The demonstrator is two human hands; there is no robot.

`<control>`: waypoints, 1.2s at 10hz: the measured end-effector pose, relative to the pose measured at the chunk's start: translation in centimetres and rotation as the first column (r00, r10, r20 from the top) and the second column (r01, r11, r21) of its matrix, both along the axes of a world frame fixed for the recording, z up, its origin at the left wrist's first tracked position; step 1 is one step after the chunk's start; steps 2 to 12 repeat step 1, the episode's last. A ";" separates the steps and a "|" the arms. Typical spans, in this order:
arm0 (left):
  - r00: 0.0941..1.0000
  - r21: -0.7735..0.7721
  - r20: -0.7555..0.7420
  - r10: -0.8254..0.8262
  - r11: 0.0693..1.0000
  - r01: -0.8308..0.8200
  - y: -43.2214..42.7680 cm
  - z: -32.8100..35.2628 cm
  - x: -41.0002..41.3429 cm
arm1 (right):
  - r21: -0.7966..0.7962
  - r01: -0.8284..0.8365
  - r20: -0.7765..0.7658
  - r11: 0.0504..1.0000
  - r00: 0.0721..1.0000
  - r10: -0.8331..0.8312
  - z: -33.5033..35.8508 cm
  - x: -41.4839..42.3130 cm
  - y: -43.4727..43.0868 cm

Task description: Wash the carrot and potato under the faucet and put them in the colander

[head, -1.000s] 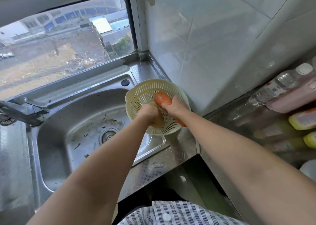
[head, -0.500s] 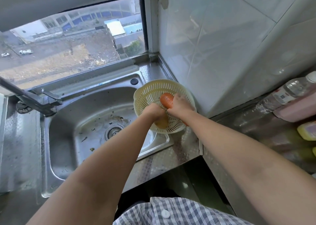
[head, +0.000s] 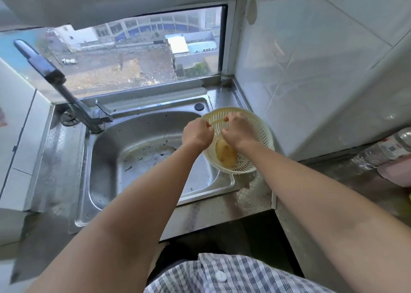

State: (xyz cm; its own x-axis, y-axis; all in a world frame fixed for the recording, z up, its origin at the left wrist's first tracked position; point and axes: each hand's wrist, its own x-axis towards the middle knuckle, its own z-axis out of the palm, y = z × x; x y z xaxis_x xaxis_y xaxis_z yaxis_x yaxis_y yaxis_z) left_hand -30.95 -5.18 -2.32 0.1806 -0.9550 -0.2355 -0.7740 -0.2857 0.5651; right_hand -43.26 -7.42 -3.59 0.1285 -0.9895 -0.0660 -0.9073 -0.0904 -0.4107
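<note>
1. I am seeing the potato (head: pixel 225 154) lying inside the colander (head: pixel 264 134), which is sitting on the counter (head: pixel 222 210) at the sink's (head: pixel 106 159) right edge.
2. The left hand (head: pixel 196 133) is hovering, curled, at the colander's left rim; I cannot tell whether it is gripping anything.
3. The right hand (head: pixel 239 130) is hanging over the colander with fingers bent down, its hold hidden.

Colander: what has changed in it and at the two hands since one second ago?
The left hand drew back to the left rim, uncovering the potato, which lies in the colander. The carrot, gripped earlier by the right hand, is out of sight now; that hand may cover it. The colander stayed at the sink edge.
</note>
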 end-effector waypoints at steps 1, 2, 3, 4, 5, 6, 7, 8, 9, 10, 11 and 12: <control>0.998 0.024 0.030 0.050 0.998 -0.051 0.5 0.6 2.6 | 0.036 -0.070 0.094 0.997 0.993 0.067 0.8 1.9 -0.1; 0.998 0.024 0.030 0.050 0.998 -0.051 0.5 0.6 2.6 | 0.036 -0.070 0.094 0.997 0.993 0.067 0.8 1.9 -0.1; 0.998 0.024 0.030 0.050 0.998 -0.051 0.5 0.6 2.6 | 0.036 -0.070 0.094 0.997 0.993 0.067 0.8 1.9 -0.1; 0.998 0.024 0.030 0.050 0.998 -0.051 0.5 0.6 2.6 | 0.036 -0.070 0.094 0.997 0.993 0.067 0.8 1.9 -0.1; 0.998 0.024 0.030 0.050 0.998 -0.051 0.5 0.6 2.6 | 0.036 -0.070 0.094 0.997 0.993 0.067 0.8 1.9 -0.1; 0.998 0.024 0.030 0.050 0.998 -0.051 0.5 0.6 2.6 | 0.036 -0.070 0.094 0.997 0.993 0.067 0.8 1.9 -0.1; 0.998 0.024 0.030 0.050 0.998 -0.051 0.5 0.6 2.6 | 0.036 -0.070 0.094 0.997 0.993 0.067 0.8 1.9 -0.1; 0.998 0.024 0.030 0.050 0.998 -0.051 0.5 0.6 2.6 | 0.036 -0.070 0.094 0.997 0.993 0.067 0.8 1.9 -0.1; 0.998 0.024 0.030 0.050 0.998 -0.051 0.5 0.6 2.6 | 0.036 -0.070 0.094 0.997 0.993 0.067 0.8 1.9 -0.1; 0.998 0.024 0.030 0.050 0.998 -0.051 0.5 0.6 2.6 | 0.036 -0.070 0.094 0.997 0.993 0.067 0.8 1.9 -0.1; 0.998 0.024 0.030 0.050 0.998 -0.051 0.5 0.6 2.6 | 0.036 -0.070 0.094 0.997 0.993 0.067 0.8 1.9 -0.1; 0.998 0.024 0.030 0.050 0.998 -0.051 0.5 0.6 2.6 | 0.036 -0.070 0.094 0.997 0.993 0.067 0.8 1.9 -0.1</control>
